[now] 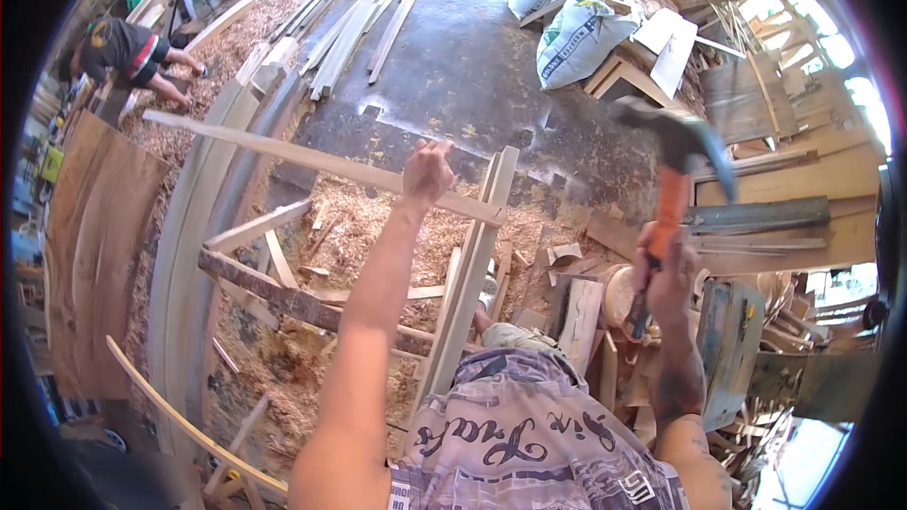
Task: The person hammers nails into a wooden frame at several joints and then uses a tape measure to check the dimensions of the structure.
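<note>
My left hand (429, 170) is closed on a long, pale wooden strip (321, 161), near its right end. The strip spans from thick timbers (203, 161) on the left to a pair of upright-lying wooden rails (472, 264) close to my body, its end resting on them. Whether a nail sits between my left fingers is too small to tell. On the right, my right hand (667, 272) grips a claw hammer (671, 194) by its orange and black handle. The hammer is raised, with its metal head up and slightly blurred, apart from the wood.
Wood shavings (354, 222) and offcuts cover the ground beneath the frame. Long boards (364, 33) lie at the back. Filled sacks (586, 33) stand at the back right, near stacked scrap wood (756, 217). Another person (123, 52) bends down at the far left.
</note>
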Demonstrator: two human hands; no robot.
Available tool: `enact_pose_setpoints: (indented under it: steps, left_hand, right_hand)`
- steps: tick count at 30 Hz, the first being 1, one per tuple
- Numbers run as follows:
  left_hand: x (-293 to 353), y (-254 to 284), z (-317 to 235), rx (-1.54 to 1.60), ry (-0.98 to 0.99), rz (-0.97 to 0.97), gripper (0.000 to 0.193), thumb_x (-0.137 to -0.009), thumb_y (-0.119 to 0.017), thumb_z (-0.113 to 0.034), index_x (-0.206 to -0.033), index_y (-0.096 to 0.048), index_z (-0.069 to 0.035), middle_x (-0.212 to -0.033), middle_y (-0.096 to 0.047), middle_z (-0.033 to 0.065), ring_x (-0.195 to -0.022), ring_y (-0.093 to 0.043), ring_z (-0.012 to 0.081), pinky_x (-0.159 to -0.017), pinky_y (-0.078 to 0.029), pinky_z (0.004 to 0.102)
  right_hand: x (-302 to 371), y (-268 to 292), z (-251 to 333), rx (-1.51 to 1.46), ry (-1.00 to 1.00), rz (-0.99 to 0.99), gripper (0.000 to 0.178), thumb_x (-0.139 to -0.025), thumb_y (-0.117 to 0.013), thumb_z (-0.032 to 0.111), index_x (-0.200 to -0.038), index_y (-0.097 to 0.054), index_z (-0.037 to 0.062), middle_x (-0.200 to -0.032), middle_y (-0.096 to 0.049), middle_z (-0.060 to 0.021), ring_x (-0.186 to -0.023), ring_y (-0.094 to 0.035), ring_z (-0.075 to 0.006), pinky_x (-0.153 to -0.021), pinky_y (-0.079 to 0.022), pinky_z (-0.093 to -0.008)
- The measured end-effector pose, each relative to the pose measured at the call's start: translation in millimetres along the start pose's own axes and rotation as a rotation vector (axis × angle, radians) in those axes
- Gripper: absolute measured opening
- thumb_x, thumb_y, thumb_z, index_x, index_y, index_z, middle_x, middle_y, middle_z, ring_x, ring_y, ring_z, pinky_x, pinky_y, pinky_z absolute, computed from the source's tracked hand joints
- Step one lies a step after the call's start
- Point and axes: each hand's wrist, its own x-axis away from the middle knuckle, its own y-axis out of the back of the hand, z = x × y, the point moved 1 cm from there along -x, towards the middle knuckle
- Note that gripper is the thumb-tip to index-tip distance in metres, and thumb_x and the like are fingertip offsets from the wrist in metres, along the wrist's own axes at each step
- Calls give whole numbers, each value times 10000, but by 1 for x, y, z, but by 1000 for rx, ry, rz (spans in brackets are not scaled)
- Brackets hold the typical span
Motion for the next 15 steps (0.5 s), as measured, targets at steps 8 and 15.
enact_pose_setpoints:
  steps: [8,15]
  left_hand:
    - [-13,11,-24,-226,364,519,297,-772,-541,-191,-911,-742,-23,-989,-728,182,-954,-708,334,-922,-531,411]
    - [-8,-3,-4,-304,399,402,287,-785,-538,-186,-866,-758,-21,-985,-729,190,-928,-716,329,-883,-556,408]
  right_hand:
    - [-13,-24,-55,-197,514,55,655,-941,-344,726,-886,-478,88,-621,-462,-27,-505,-451,-140,-431,-387,-300]
    - [-18,-53,-93,534,24,129,511,-1044,-394,452,-809,-568,32,-611,-486,-31,-544,-492,-170,-513,-412,-334]
